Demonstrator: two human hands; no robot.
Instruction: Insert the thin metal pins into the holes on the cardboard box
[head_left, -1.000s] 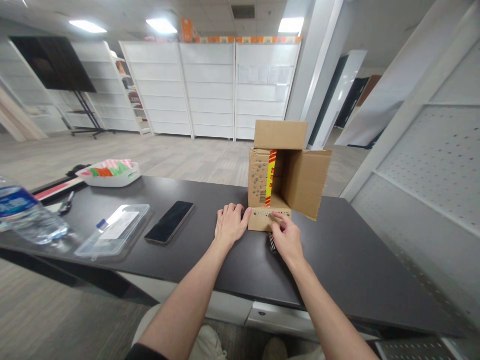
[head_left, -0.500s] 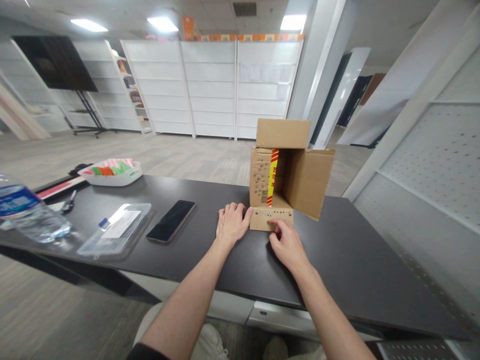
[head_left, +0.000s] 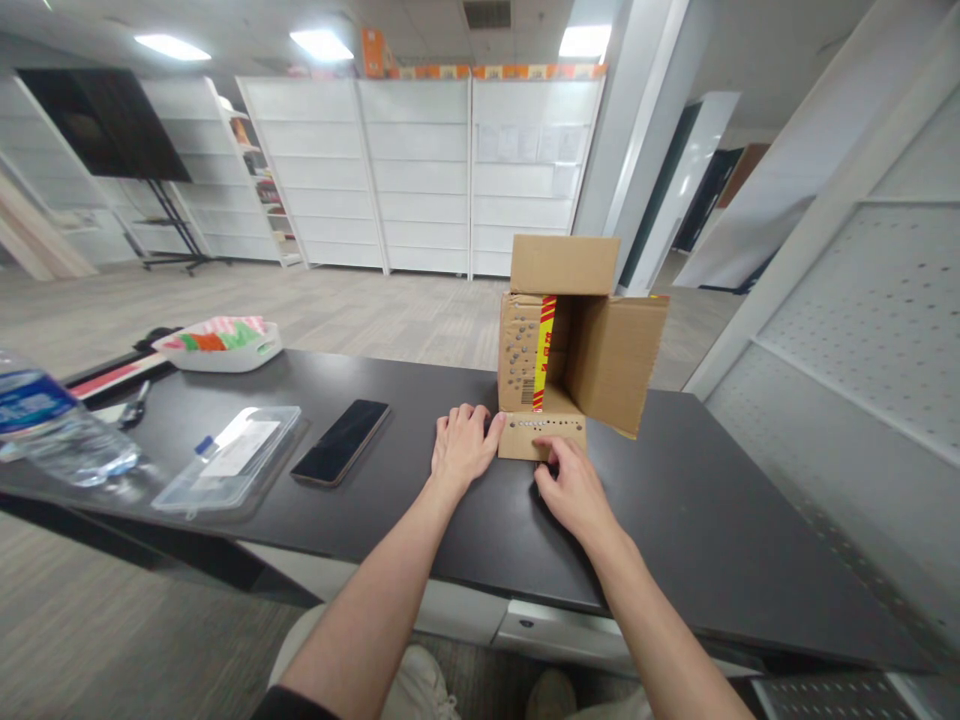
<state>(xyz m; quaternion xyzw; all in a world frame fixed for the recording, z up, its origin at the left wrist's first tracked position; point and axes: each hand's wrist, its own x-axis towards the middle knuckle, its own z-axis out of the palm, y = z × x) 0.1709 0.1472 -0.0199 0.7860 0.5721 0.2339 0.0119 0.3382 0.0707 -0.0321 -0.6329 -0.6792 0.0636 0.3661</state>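
Note:
A cardboard box (head_left: 610, 350) stands with its opening toward me, its flaps folded out. The lower flap (head_left: 517, 446) lies toward me and carries a row of small silvery studs and dark holes. My left hand (head_left: 463, 442) rests on the table with bent, parted fingers, its thumb touching the flap's left edge. Over the front of that flap is my right hand (head_left: 571, 480). Its index fingertip touches the cardboard, the thumb sits lower and apart, and the remaining fingers are curled and partly hidden. I see nothing held in either hand. More studs dot the box's left flap, beside yellow-and-red tape.
On the dark table (head_left: 697, 530) lie a phone (head_left: 341, 443) and a clear plastic case (head_left: 225, 460). Further left are a water bottle (head_left: 64, 425), a white basket (head_left: 225, 358) with colourful contents, and a dark pen-like item (head_left: 135, 408). A perforated white panel (head_left: 862, 370) borders the right.
My right hand has shifted very slightly left along the lower flap. The left hand and the box keep their places; the whole view has moved a little.

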